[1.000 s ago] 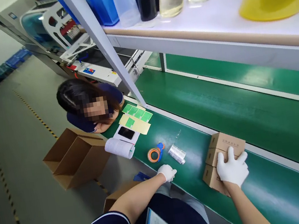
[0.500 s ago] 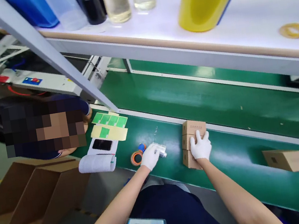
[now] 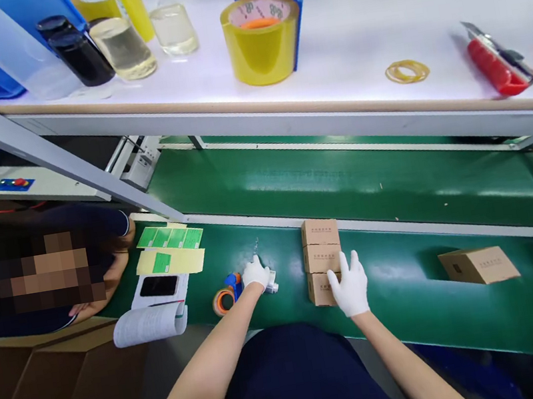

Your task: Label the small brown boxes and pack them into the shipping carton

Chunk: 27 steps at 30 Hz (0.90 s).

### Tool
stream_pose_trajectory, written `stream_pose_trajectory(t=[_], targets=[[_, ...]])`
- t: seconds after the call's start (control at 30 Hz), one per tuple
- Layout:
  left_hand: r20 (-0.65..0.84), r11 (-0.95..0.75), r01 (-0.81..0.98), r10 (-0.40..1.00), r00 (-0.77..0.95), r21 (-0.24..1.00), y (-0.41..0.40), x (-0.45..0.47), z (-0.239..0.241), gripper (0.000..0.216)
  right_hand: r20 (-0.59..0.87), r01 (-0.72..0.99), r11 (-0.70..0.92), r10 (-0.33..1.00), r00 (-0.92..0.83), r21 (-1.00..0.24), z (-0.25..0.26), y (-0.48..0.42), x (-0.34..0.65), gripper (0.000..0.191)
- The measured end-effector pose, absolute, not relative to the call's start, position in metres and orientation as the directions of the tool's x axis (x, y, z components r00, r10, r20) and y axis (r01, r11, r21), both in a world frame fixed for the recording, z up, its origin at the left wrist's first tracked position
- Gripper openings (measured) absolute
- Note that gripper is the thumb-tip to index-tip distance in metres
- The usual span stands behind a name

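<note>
My left hand [image 3: 255,274], in a white glove, rests with its fingers apart at a small clear, shiny packet [image 3: 272,282], partly hidden under it. Just left of that hand lies a roll of orange tape [image 3: 223,302] with a blue part. My right hand [image 3: 351,286], also gloved, is open, its thumb and fingers spread, at the right side of the nearest box in a row. That row holds three small brown cardboard boxes: a far box [image 3: 319,231], a middle box [image 3: 323,258] and a near box [image 3: 319,289].
Another carton [image 3: 479,265] sits right on the green bench [image 3: 406,312]. Left lie green label sheets [image 3: 170,237], a phone [image 3: 159,285] and a curled paper pad [image 3: 149,324]. A co-worker [image 3: 55,273] is beside them. A shelf [image 3: 350,88] overhead carries yellow tape [image 3: 265,48] and a red cutter [image 3: 495,65].
The view has swung right, bringing the red cutter into sight. My right hand has drawn back off the boxes toward me and opened wider. My left hand stays by the packet.
</note>
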<state>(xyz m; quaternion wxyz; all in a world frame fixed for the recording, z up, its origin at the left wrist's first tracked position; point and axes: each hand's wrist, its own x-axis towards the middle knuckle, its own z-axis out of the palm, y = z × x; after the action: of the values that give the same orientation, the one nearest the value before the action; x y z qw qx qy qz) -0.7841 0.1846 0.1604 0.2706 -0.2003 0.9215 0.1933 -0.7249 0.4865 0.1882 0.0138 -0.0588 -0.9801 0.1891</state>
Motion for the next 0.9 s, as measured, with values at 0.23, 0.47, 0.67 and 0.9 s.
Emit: stream_pose_trajectory(t=[0.23, 0.47, 0.67, 0.9], targets=[[-0.599, 0.817, -0.486, -0.229, -0.767, 0.311, 0.178, -0.782, 0.158, 0.057, -0.063, 0.247, 0.899, 0.241, -0.968, -0.361, 0.194, 0.448, -0.717, 0.094], [-0.564, 0.785, -0.517, -0.269, -0.781, 0.341, 0.185, -0.758, 0.174, 0.048, 0.037, 0.364, 0.875, 0.395, -0.918, -0.32, 0.199, 0.419, -0.716, 0.093], [-0.52, 0.744, -0.53, -0.288, -0.804, 0.407, 0.18, -0.749, 0.172, 0.058, 0.182, 0.257, 0.864, 0.362, -0.914, -0.433, 0.175, 0.414, -0.711, 0.092], [-0.513, 0.687, -0.607, -0.38, -0.769, 0.399, 0.188, -0.74, 0.18, 0.05, 0.277, 0.172, 0.861, 0.334, -0.901, -0.478, 0.182, 0.414, -0.71, 0.087]])
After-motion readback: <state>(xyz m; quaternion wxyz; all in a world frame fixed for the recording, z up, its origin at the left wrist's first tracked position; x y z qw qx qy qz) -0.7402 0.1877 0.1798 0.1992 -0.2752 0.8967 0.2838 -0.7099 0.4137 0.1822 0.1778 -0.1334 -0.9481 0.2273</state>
